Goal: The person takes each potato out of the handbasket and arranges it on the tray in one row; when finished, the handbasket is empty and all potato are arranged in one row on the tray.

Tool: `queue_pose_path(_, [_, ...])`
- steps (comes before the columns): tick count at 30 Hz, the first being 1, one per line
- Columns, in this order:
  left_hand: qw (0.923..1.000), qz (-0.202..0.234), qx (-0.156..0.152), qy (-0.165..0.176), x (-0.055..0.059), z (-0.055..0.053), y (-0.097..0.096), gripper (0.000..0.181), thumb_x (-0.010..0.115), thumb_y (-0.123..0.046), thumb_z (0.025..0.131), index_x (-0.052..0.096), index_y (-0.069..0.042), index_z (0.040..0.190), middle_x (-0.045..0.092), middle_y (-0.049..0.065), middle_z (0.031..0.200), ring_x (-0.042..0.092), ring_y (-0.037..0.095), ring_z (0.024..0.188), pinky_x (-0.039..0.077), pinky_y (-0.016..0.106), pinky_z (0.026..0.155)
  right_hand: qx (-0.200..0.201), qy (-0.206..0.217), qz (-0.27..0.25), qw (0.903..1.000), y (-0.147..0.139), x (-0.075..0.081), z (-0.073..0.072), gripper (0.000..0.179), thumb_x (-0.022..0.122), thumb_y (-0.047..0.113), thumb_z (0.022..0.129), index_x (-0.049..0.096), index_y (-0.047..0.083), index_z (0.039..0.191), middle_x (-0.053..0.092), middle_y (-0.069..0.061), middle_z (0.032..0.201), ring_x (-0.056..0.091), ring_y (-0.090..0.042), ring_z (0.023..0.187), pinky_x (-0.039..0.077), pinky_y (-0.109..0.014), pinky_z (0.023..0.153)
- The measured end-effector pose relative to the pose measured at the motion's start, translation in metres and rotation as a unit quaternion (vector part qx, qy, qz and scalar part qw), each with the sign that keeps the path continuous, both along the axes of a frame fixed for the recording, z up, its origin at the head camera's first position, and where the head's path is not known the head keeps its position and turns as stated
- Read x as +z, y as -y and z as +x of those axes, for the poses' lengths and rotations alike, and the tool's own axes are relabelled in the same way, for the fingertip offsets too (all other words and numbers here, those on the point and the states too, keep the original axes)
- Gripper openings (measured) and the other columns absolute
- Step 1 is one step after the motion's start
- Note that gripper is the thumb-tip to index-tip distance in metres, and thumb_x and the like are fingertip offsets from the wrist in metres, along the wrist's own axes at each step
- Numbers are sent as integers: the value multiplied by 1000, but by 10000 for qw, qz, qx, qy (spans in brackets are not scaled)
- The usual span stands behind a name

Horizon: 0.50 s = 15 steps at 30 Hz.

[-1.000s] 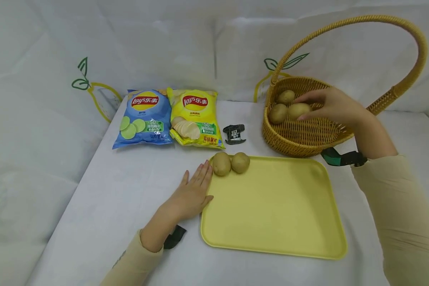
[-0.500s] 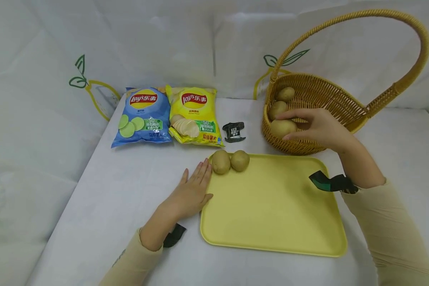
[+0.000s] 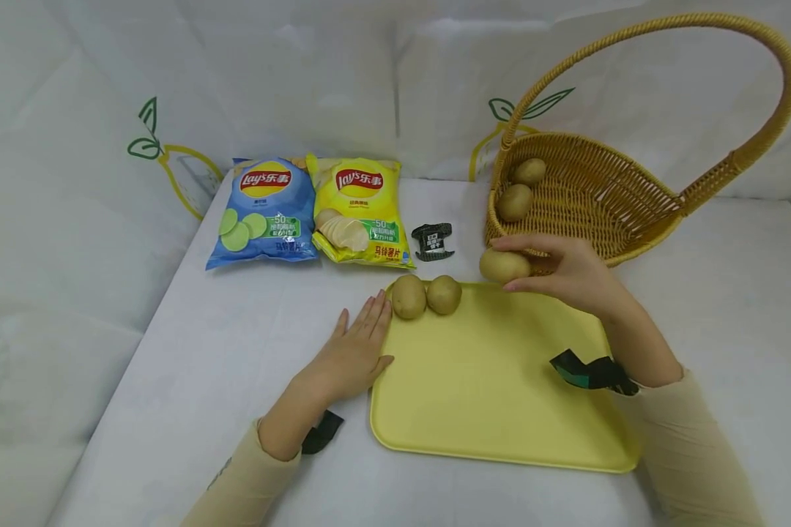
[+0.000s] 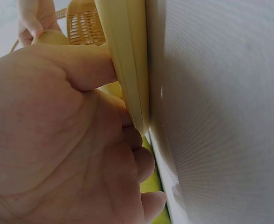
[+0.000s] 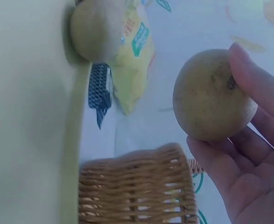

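My right hand [image 3: 576, 274] pinches a potato [image 3: 503, 266] between thumb and fingers, in front of the wicker basket [image 3: 606, 201] and over the tray's far edge. The right wrist view shows this potato [image 5: 214, 95] held up, with a dark spot near the thumb. On the yellow tray [image 3: 494, 388], two potatoes [image 3: 409, 297] sit side by side in the far left corner. My left hand [image 3: 352, 359] lies with fingers extended along the tray's left edge. In the left wrist view its thumb and fingers touch the tray's side wall [image 4: 127, 60]. Two more potatoes [image 3: 516, 203] lie at the basket's left end.
A blue chip bag [image 3: 264, 212] and a yellow chip bag [image 3: 361, 212] lie at the back, left of the basket. Between them and the basket is a small black packet [image 3: 433, 242]. The basket's tall handle [image 3: 781, 73] arches over it. White cloth [image 3: 237, 351] covers the table.
My right hand has taken a potato out of the basket, moving left and toward me until it is over the tray's far edge. My left hand stays at the tray's left edge.
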<state>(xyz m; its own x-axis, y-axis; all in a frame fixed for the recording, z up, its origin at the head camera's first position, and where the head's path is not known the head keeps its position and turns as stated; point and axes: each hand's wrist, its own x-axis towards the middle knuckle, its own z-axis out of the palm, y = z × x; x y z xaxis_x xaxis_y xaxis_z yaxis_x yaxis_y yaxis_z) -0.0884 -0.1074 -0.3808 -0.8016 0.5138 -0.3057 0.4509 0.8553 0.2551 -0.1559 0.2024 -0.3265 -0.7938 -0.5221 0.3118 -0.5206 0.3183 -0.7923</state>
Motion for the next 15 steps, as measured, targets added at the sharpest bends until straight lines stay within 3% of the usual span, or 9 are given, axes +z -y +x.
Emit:
queue_pose_path(5, [10000, -57, -18, -7, 0, 0, 0, 72, 44, -32, 100, 4, 2, 150, -7, 15, 156, -4, 27, 143, 3, 54, 111, 137, -60, -292, 9995, 8, -7, 4, 52, 75, -17, 67, 64, -5, 116, 66, -12, 115, 60, -7, 107, 50, -20, 83])
queue_pose_path(10, [10000, -50, -4, 15, 2, -1, 0, 72, 44, -32, 100, 4, 2, 150, -8, 15, 156, -3, 27, 143, 3, 54, 111, 38, 254, -240, 9994, 13, -14, 3, 49, 75, -14, 70, 64, -4, 117, 65, -13, 115, 59, -5, 108, 49, -20, 83])
queue_pose_path(15, [10000, 7, -2, 36, 2, 0, 0, 72, 45, -31, 100, 5, 2, 150, -6, 16, 156, -3, 28, 143, 4, 55, 111, -91, 271, -77, 9996, 15, -23, 2, 47, 77, -9, 70, 65, -4, 115, 66, -17, 113, 58, -2, 107, 49, -19, 83])
